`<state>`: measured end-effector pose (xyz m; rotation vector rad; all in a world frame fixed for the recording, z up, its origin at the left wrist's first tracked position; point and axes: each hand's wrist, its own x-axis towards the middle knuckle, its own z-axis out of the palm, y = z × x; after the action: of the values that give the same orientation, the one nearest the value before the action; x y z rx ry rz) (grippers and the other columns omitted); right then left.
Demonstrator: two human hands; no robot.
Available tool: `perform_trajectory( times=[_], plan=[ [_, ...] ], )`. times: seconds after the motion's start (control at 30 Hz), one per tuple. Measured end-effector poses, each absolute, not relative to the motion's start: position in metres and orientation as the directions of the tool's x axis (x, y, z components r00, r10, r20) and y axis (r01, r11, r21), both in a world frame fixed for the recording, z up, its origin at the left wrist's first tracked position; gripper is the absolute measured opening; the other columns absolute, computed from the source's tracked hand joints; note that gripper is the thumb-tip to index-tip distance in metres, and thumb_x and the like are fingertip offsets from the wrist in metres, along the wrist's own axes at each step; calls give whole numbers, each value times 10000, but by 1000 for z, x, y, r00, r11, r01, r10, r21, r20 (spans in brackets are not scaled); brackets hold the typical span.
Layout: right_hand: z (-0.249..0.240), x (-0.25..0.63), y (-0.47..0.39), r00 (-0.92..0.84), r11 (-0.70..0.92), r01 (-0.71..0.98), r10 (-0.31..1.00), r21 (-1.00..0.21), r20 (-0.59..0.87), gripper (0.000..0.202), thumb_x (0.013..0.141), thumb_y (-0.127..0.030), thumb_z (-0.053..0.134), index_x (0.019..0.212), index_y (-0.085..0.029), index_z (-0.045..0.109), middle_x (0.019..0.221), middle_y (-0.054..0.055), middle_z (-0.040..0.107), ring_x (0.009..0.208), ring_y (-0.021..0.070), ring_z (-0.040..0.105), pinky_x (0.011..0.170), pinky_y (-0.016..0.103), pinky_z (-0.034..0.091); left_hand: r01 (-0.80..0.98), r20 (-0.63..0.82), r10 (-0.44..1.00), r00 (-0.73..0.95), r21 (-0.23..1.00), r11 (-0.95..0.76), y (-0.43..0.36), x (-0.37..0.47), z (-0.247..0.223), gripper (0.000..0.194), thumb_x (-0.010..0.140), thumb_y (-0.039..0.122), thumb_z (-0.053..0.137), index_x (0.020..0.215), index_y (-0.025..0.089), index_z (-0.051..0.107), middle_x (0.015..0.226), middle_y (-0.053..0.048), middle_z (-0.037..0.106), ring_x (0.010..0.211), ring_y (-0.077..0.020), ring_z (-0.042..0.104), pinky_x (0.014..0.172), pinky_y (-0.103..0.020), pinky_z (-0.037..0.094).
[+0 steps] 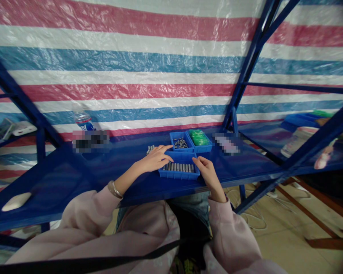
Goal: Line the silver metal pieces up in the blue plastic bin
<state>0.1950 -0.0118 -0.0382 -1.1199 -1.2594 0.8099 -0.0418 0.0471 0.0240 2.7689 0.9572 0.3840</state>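
Note:
A blue plastic bin (179, 175) stands near the table's front edge, with a row of short grey metal cylinders (180, 167) lined up inside it. My left hand (156, 159) reaches over the bin's left side, its index finger stretched out and its thumb apart, with nothing visible in it. At the bin's right rim, my right hand (206, 168) has its fingers closed on the edge. A few loose grey cylinders (150, 149) lie on the table just behind my left hand.
Behind stand a bin of small metal parts (180, 144) and one holding green plastic packets (199, 137). A water bottle (84, 121) is at the back left, a white object (16, 201) at front left. Blue frame posts (247, 64) flank the blue table (103, 171). Another person's hand (324, 122) shows far right.

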Motion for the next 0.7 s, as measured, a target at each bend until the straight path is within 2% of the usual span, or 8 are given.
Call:
perform_trajectory(
  times=[0.23, 0.43, 0.57, 0.7],
  plan=[
    [-40, 196, -11, 159, 298, 102, 937, -949, 311, 496, 789, -489, 623, 550, -222, 279, 560, -68, 205, 518, 97, 205, 498, 266, 182, 610, 161, 636, 754, 188, -770, 46, -42, 24, 310, 930, 285, 424, 945, 297, 733, 1484, -12, 377, 1297, -285, 373, 1069, -561, 274],
    [-40, 196, -11, 160, 287, 93, 941, -953, 299, 484, 796, -471, 621, 557, -223, 281, 569, -67, 201, 524, 98, 201, 502, 266, 176, 605, 179, 634, 752, 192, -773, 44, -43, 24, 278, 925, 286, 447, 1004, 303, 713, 1480, -19, 381, 1295, -274, 384, 1066, -539, 288],
    [-39, 195, -12, 159, 287, 77, 942, -955, 296, 479, 796, -464, 621, 558, -223, 283, 573, -67, 199, 525, 98, 200, 502, 266, 175, 585, 283, 622, 730, 211, -783, 48, -46, 28, 265, 929, 325, 466, 1092, 284, 672, 1461, -43, 405, 1283, -243, 422, 1062, -461, 319],
    [-39, 196, -12, 160, 297, 84, 938, -951, 307, 477, 802, -450, 620, 556, -222, 282, 571, -67, 196, 527, 97, 200, 505, 266, 176, 693, 412, 714, 566, 231, -683, 63, -60, 34, 271, 933, 285, 437, 1139, 236, 604, 1363, -59, 509, 1232, -211, 483, 1040, -393, 359]
  ],
)
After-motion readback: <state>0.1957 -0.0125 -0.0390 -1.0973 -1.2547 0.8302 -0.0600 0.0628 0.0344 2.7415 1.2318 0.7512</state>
